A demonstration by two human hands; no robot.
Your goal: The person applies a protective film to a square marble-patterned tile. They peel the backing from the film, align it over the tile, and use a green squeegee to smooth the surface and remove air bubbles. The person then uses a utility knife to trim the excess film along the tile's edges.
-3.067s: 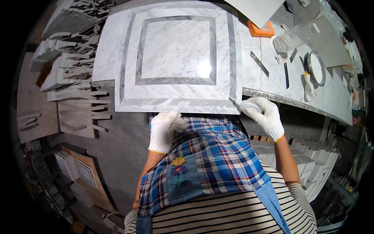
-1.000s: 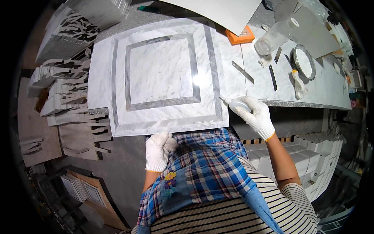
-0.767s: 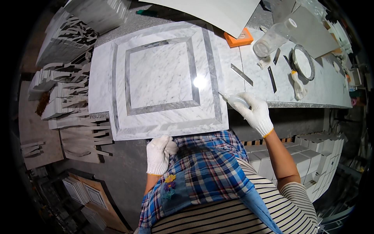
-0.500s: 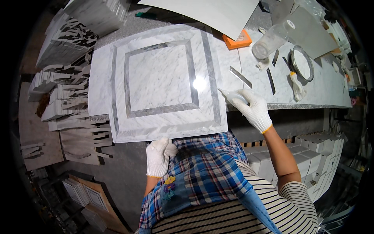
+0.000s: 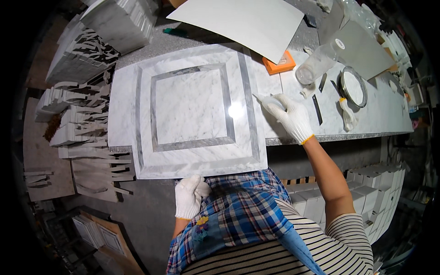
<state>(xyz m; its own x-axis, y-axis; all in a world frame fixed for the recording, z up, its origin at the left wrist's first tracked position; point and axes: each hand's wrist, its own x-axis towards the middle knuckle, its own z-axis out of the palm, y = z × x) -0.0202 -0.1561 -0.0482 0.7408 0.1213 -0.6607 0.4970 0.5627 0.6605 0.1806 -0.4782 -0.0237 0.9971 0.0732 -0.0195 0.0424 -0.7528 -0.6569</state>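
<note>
A square marble panel [image 5: 190,107], white with two grey inlaid frames, lies before me with its near edge over the bench front. My right hand [image 5: 294,120], in a white knit glove, is just right of the panel. It is closed around a small translucent squeeze bottle [image 5: 272,106], whose thin nozzle points at the panel's right border. At the panel's near edge is my left hand [image 5: 190,196], gloved too, with its fingers curled in; whatever it may hold is hidden. A checked blue apron [image 5: 243,201] is just beside that hand.
Beyond my right hand lie a clear plastic bottle [image 5: 318,63], an orange box [image 5: 280,63], dark blades [image 5: 317,110], a tape roll [image 5: 354,87] and a spare glove [image 5: 348,117]. A white sheet [image 5: 238,23] overhangs the panel's far side. Stone strips [image 5: 75,123] are stacked left.
The whole view has shifted, so the bench sits lower in the picture. My right hand has shifted slightly with the squeeze bottle and now hides a metal blade. My left hand remains by the panel's edge.
</note>
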